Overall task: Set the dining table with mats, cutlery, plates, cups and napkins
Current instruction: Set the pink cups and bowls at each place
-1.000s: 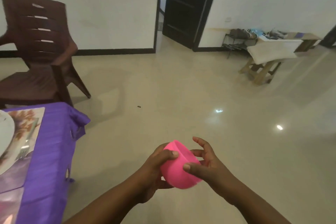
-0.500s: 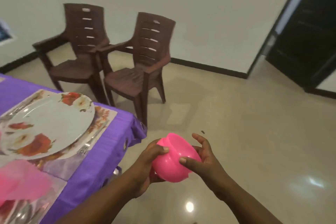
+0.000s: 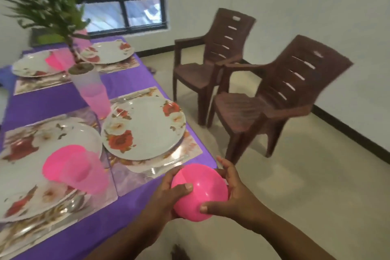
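Both hands wrapped around a pink cup (image 3: 199, 193), held base toward the camera just off the near corner of the purple-clothed table (image 3: 135, 82); left hand (image 3: 168, 198) with thumb pressed on the cup's rounded side, right hand (image 3: 230, 194) cupping the far side with thumb along the bottom edge; fingers closed on plastic, not loose.

Four floral plates on mats already laid: nearest right plate (image 3: 144, 127) bare, no cup on it (a likely destination, judged only from the other settings); near left plate (image 3: 42, 167) carrying a tipped pink cup (image 3: 73, 172); far left plate (image 3: 34, 65) with another pink cup (image 3: 56, 60); far right plate (image 3: 107, 50) partly behind the plant.

Risks: smooth, rounded plastic slipping during a change of grip; cup set down on its side and rolling off the plate toward the table edge close by; sleeve or forearm brushing the tall translucent tumbler (image 3: 92, 91) holding the plant (image 3: 48, 0) and toppling it.

Hard to read: whole view smeared by motion; cutlery only faint glints at mat edges, forks from spoons not separable; napkins not identifiable anywhere; cup's mouth turned away, so inside unseen; left side of table cut off; two brown chairs (image 3: 272, 99) standing apart from the table.
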